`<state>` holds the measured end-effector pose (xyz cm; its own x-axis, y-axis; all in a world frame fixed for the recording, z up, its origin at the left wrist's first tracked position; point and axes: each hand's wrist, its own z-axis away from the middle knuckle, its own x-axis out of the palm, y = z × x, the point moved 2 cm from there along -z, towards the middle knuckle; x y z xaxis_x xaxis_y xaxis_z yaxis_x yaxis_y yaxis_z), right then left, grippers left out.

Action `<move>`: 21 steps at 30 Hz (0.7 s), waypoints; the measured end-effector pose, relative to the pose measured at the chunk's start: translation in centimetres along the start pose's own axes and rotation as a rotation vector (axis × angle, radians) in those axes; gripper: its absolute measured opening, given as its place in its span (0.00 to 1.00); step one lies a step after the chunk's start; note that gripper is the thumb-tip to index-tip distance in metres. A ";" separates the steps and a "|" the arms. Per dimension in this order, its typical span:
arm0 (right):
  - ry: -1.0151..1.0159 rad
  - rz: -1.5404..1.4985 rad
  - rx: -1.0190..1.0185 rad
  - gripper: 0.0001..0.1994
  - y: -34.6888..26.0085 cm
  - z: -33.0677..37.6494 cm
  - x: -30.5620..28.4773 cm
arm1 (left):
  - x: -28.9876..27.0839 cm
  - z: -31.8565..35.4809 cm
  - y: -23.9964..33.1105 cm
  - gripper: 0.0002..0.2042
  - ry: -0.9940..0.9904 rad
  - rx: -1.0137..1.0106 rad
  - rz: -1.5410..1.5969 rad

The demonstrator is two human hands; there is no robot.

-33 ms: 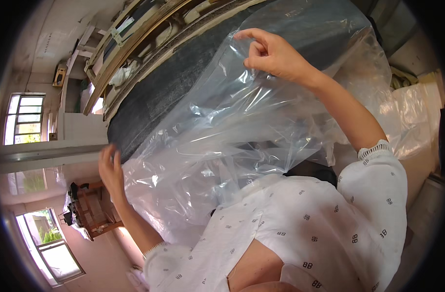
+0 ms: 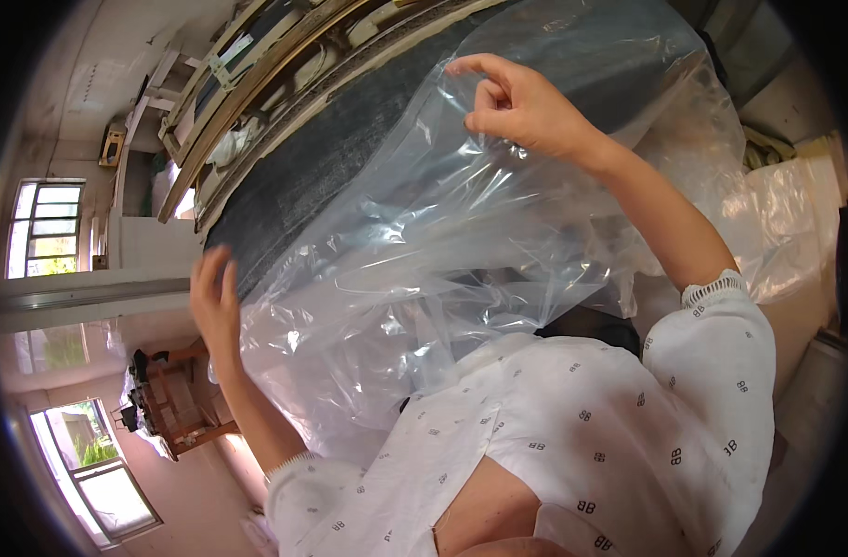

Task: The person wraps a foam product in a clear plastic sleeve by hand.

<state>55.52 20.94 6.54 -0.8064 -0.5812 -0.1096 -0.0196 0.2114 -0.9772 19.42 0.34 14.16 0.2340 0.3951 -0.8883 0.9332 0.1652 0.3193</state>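
Observation:
A large sheet of clear plastic film [image 2: 387, 232] lies wrinkled over a dark work surface [image 2: 289, 204] and comes down toward my body. My right hand [image 2: 526, 104] is over the far part of the film. Its index finger reaches out to the film's edge, while the thumb and other fingers are bent, with a gap between thumb and index finger. At the left edge of the film, my left hand [image 2: 216, 302] is raised with its fingers apart and nothing visible in it. Whether its palm touches the film cannot be seen.
Long wooden rails [image 2: 247, 88] run along the far side of the dark surface. More crumpled clear film [image 2: 790, 223] hangs at the right. A brown wooden stand [image 2: 173, 399] is at the left, near a window [image 2: 94, 464].
My left hand has moved a little up and away from me along the film's left edge. My right hand stays in place.

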 end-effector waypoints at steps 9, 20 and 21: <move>0.024 -0.022 -0.056 0.29 -1.5 2.3 -1.4 | 12.2 -12.8 23.4 0.11 -0.329 0.576 0.490; -0.063 -0.214 0.021 0.19 -2.1 1.0 -7.0 | 19.8 -10.6 22.2 0.08 -0.388 -0.066 1.557; 0.039 -0.005 0.029 0.14 -1.2 -0.3 -9.3 | 20.5 -9.9 21.3 0.10 -0.334 -0.301 1.743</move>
<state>62.86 26.33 8.77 -0.8287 -0.5510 -0.0979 -0.0071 0.1853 -0.9827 41.45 20.92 5.98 0.8654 0.1021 0.4906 -0.4891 -0.0413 0.8713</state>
